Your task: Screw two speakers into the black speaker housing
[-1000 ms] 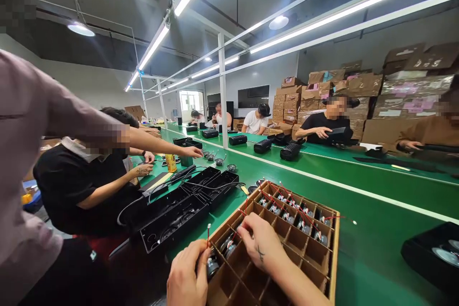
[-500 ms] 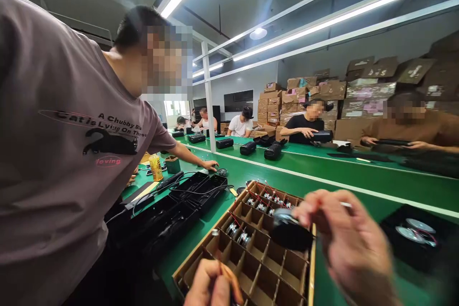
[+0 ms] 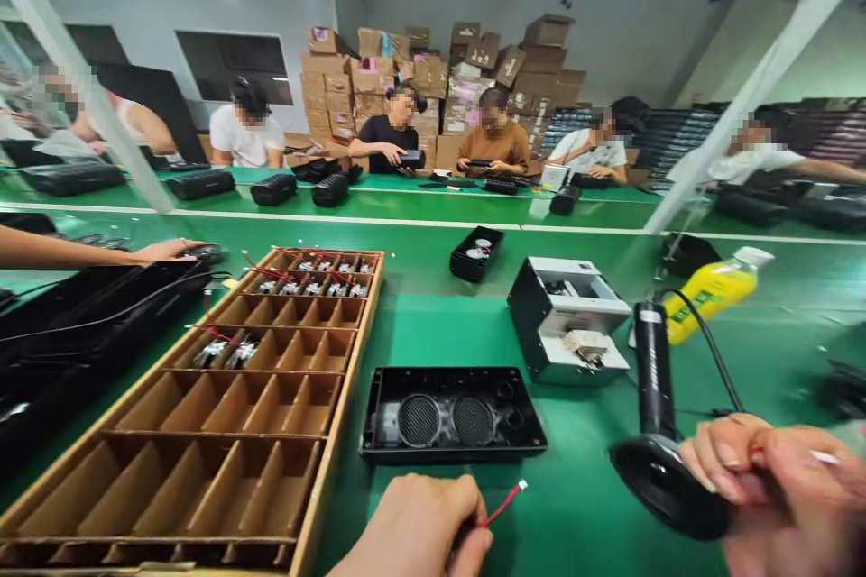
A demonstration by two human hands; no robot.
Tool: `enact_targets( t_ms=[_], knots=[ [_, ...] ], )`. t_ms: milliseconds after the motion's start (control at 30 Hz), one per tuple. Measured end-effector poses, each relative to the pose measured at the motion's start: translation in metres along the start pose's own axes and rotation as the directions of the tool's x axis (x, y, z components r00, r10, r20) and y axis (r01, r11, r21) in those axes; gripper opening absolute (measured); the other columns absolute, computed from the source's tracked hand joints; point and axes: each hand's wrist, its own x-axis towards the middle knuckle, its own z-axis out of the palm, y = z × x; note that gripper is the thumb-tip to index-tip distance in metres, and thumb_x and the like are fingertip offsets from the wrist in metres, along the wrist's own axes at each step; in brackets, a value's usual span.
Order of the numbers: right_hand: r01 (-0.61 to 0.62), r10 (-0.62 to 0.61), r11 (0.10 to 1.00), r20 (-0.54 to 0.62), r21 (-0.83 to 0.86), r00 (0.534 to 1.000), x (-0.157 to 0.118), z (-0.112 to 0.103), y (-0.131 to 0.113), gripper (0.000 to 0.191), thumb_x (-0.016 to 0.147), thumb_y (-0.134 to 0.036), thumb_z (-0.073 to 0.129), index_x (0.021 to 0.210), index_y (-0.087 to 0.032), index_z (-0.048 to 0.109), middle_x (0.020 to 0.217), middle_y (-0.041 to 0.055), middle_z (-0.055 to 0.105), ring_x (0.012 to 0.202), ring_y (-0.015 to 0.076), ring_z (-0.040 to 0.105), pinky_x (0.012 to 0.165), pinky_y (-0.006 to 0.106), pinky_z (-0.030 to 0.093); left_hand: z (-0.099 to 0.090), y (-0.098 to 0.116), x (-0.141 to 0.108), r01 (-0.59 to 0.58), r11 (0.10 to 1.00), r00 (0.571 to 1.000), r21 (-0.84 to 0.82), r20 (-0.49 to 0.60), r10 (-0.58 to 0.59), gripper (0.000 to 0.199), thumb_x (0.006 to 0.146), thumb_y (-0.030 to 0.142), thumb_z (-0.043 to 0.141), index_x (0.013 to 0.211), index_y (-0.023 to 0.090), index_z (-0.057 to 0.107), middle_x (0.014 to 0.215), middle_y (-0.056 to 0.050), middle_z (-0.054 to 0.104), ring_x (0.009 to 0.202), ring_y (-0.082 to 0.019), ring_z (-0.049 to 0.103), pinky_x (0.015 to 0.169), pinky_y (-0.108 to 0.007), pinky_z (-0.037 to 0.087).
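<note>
Left hand (image 3: 426, 527) is found closed on a red lead (image 3: 502, 505), with a white plug (image 3: 522, 485) protruding beyond the fingers; whatever may lie under the palm is hidden. Right hand (image 3: 778, 478), partly blurred, is clamped on a round black speaker (image 3: 669, 487), which sits at its fingertips on the side toward the left hand, tilted, dark face showing. Traces of red and white are visible between the right hand's fingers. Just beyond the left hand lies a black housing (image 3: 453, 453), open side up, with two round grilles inside. To the left of that grip stands a divided box (image 3: 339, 415): wired drivers (image 3: 242, 350) fill cells in its far rows and two cells nearer the middle. Directly behind the held speaker, a black cylindrical tool (image 3: 653, 370) stands upright; its lower end is covered, so contact cannot be determined. Farther beyond, between the two hands, is a black-and-white device (image 3: 531, 352), and past the tool a yellow bottle (image 3: 713, 293) leans over. Well apart from the left hand, beyond the box's left side, a co-worker's hand (image 3: 169, 251) reaches to round parts on the green table (image 3: 433, 325).
</note>
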Motion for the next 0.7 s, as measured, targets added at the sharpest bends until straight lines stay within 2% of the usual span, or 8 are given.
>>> enact_targets(
  t_ms=[67, 133, 233, 333, 400, 533, 600, 700],
  knots=[
    [0.039, -0.04, 0.999, -0.06, -0.014, 0.997, -0.013, -0.004, 0.009, 0.029, 0.102, -0.025, 0.057, 0.075, -0.021, 0.048, 0.07, 0.0012, 0.05, 0.06, 0.0117, 0.049, 0.052, 0.032, 0.037, 0.004, 0.005, 0.008, -0.046, 0.999, 0.999, 0.024, 0.0, 0.046, 0.018, 0.083, 0.011, 0.071, 0.086, 0.025, 0.06, 0.074, 0.007, 0.07, 0.063, -0.015, 0.065, 0.059, -0.025, 0.038],
    [0.108, -0.111, 0.992, -0.048, -0.064, 0.993, -0.023, -0.001, 0.023, 0.026, 0.102, -0.024, 0.058, 0.077, -0.02, 0.051, 0.071, 0.0004, 0.054, 0.064, 0.0118, 0.052, 0.056, 0.029, 0.04, 0.005, 0.01, 0.013, -0.107, 0.993, 0.994, 0.053, -0.008, 0.108, 0.015, 0.088, 0.012, 0.067, 0.086, 0.024, 0.058, 0.078, 0.004, 0.07, 0.066, -0.016, 0.064, 0.061, -0.027, 0.039],
    [0.174, -0.16, 0.979, 0.127, -0.104, 0.979, -0.034, 0.012, 0.045, 0.028, 0.103, -0.023, 0.055, 0.075, -0.02, 0.053, 0.066, -0.0003, 0.055, 0.063, 0.0127, 0.056, 0.056, 0.026, 0.044, 0.006, 0.013, 0.02, -0.231, 0.968, 0.972, 0.101, -0.03, 0.235, 0.016, 0.092, 0.011, 0.062, 0.083, 0.023, 0.054, 0.079, 0.002, 0.067, 0.07, -0.018, 0.061, 0.062, -0.03, 0.039],
    [0.208, -0.169, 0.974, 0.325, -0.088, 0.93, -0.048, 0.026, 0.057, 0.025, 0.102, -0.015, 0.052, 0.077, -0.021, 0.053, 0.065, -0.0006, 0.056, 0.061, 0.0133, 0.058, 0.056, 0.025, 0.047, 0.008, 0.011, 0.021, -0.339, 0.932, 0.934, 0.126, -0.073, 0.349, 0.017, 0.098, 0.013, 0.053, 0.084, 0.023, 0.052, 0.079, -0.001, 0.065, 0.076, -0.019, 0.06, 0.065, -0.031, 0.042],
    [0.23, -0.188, 0.971, 0.4, -0.061, 0.897, -0.057, 0.032, 0.059, 0.02, 0.099, -0.011, 0.051, 0.082, -0.021, 0.052, 0.067, -0.001, 0.056, 0.061, 0.0131, 0.058, 0.055, 0.025, 0.047, 0.008, 0.008, 0.015, -0.371, 0.921, 0.915, 0.121, -0.119, 0.385, 0.015, 0.099, 0.011, 0.049, 0.089, 0.022, 0.053, 0.082, -0.002, 0.067, 0.081, -0.019, 0.061, 0.07, -0.031, 0.046],
    [0.284, -0.255, 0.959, 0.467, 0.008, 0.847, -0.071, 0.038, 0.048, 0.02, 0.095, -0.004, 0.046, 0.086, -0.022, 0.047, 0.071, -0.0009, 0.056, 0.06, 0.0125, 0.056, 0.057, 0.027, 0.046, 0.001, 0.002, -0.006, -0.344, 0.931, 0.906, 0.124, -0.216, 0.363, 0.019, 0.093, 0.005, 0.05, 0.099, 0.022, 0.056, 0.097, -0.005, 0.071, 0.092, -0.02, 0.066, 0.078, -0.031, 0.051],
    [0.326, -0.308, 0.943, 0.538, 0.064, 0.785, -0.079, 0.042, 0.042, 0.02, 0.095, -0.005, 0.046, 0.085, -0.022, 0.045, 0.07, -0.0008, 0.059, 0.059, 0.0124, 0.056, 0.057, 0.028, 0.046, -0.003, 0.0, -0.018, -0.286, 0.947, 0.921, 0.147, -0.232, 0.314, 0.022, 0.092, 0.006, 0.051, 0.105, 0.023, 0.058, 0.108, -0.006, 0.072, 0.098, -0.021, 0.068, 0.08, -0.03, 0.054],
    [0.356, -0.372, 0.921, 0.632, 0.159, 0.68, -0.093, 0.056, 0.041, 0.018, 0.103, -0.016, 0.048, 0.086, -0.023, 0.045, 0.069, -0.0022, 0.064, 0.059, 0.0111, 0.059, 0.057, 0.026, 0.048, -0.004, -0.002, -0.03, -0.163, 0.964, 0.961, 0.21, -0.186, 0.203, 0.034, 0.089, 0.014, 0.059, 0.122, 0.024, 0.058, 0.125, -0.009, 0.07, 0.109, -0.023, 0.07, 0.088, -0.031, 0.06]
  ],
)
